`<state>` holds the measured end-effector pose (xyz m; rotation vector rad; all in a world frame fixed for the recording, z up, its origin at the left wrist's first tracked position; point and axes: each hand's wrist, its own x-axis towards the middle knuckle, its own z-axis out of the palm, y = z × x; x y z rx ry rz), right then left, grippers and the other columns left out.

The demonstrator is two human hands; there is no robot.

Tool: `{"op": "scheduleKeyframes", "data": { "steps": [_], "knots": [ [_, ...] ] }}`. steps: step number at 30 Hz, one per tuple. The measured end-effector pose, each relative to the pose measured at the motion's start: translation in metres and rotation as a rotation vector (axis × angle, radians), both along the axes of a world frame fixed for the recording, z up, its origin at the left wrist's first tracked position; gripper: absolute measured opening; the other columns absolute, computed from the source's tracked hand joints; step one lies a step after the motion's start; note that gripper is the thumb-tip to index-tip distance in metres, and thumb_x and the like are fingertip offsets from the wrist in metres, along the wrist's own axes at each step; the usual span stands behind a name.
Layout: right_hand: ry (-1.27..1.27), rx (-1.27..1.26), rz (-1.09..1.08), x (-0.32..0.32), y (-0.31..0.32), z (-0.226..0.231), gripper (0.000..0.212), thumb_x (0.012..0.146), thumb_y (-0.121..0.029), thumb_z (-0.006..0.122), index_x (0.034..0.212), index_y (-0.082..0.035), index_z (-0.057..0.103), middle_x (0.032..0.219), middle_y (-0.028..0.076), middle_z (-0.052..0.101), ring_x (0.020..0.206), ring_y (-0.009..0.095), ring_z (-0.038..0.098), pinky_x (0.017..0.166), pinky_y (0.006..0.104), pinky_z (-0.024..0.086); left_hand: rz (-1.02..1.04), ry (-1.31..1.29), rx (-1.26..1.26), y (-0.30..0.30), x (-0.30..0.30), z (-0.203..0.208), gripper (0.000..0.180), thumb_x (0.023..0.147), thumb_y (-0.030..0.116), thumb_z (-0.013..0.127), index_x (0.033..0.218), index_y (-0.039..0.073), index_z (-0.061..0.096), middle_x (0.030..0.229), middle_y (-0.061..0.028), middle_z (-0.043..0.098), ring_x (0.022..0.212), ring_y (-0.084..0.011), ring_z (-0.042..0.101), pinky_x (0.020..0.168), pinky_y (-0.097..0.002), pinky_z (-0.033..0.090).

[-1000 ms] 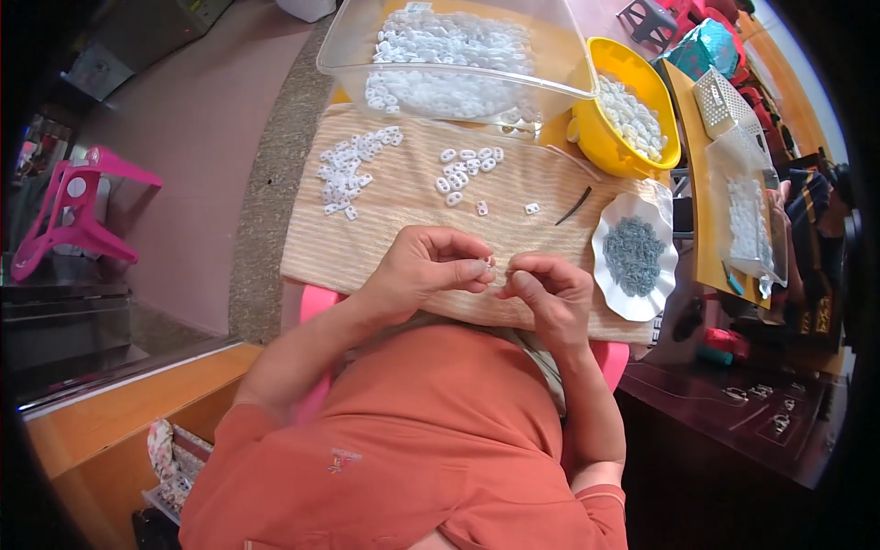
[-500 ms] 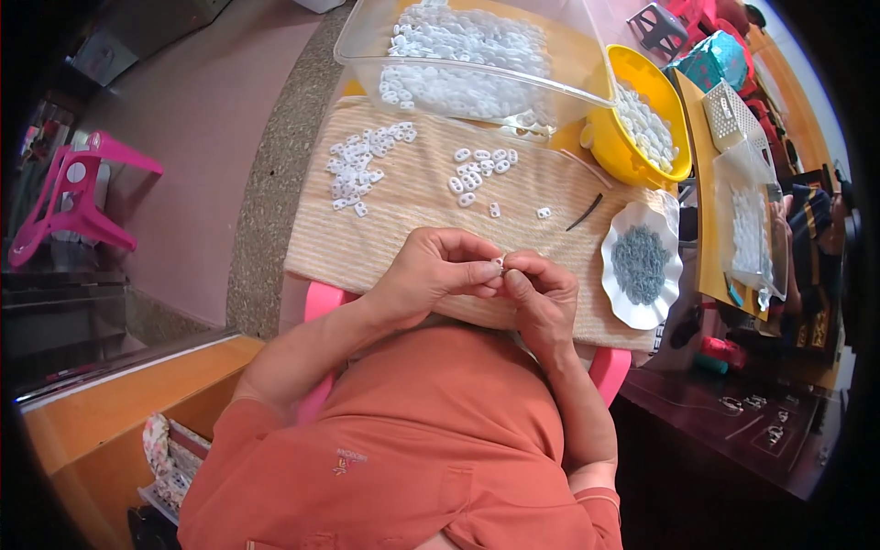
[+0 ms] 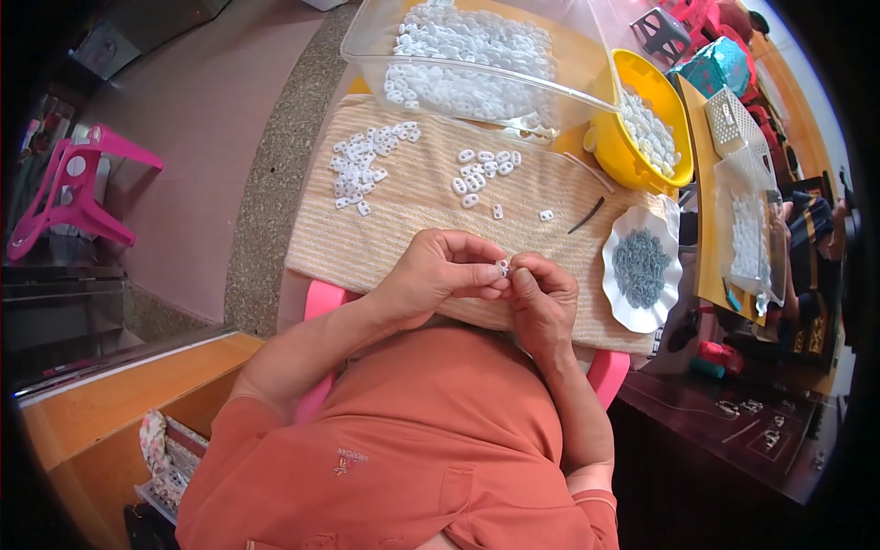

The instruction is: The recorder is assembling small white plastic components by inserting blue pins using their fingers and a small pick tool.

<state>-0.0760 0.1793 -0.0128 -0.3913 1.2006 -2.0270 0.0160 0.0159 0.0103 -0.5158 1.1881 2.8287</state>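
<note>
My left hand [image 3: 438, 277] pinches a small white plastic piece with holes [image 3: 503, 265] between thumb and forefinger, just above the near part of a striped cloth [image 3: 403, 238]. From the other side, the bent thumb and fingertips of my right hand [image 3: 548, 298] close against the same piece. Whether those fingertips hold a second small part, I cannot make out. Beyond my hands lie two loose white pieces [image 3: 546, 215], a cluster of oval white two-hole pieces [image 3: 472, 174] and, farther left, a spread heap of similar pieces [image 3: 360, 165].
A white wavy-rimmed dish [image 3: 614, 307] holds many small grey parts [image 3: 641, 268]. Near it lies a thin dark stick [image 3: 587, 215]. A clear bin [image 3: 353, 46] of white pieces and a yellow tub [image 3: 680, 115] stand at the back. Pink stool [image 3: 69, 197] at left.
My hands keep almost the same place. The white piece shows more plainly between my fingertips, as if slightly turned. The whole view has shifted a little.
</note>
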Motion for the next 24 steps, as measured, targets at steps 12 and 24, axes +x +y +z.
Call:
{"op": "scheduleKeyframes", "data": {
  "steps": [12,24],
  "knots": [
    [0.155,0.144,-0.019,-0.001,-0.002,-0.001,0.012,0.090,0.002,0.057,0.101,0.006,0.062,0.096,0.012,0.063,0.078,0.018,0.066,0.072,0.0284,0.058,0.006,-0.002,-0.012,-0.001,0.000,-0.004,0.018,0.086,0.001,0.065,0.102,-0.005,0.062,0.091,-0.0118,0.067,0.082,-0.0167,0.067,0.074,-0.0256,0.057],
    [-0.008,0.140,-0.009,0.001,-0.004,0.008,0.012,0.090,-0.001,0.059,0.099,0.007,0.062,0.089,0.013,0.067,0.078,0.018,0.067,0.072,0.0296,0.059,0.019,-0.004,0.008,0.000,-0.002,-0.006,0.019,0.086,0.002,0.065,0.103,-0.006,0.062,0.091,-0.0124,0.067,0.081,-0.0181,0.068,0.074,-0.0262,0.057]
  ]
}}
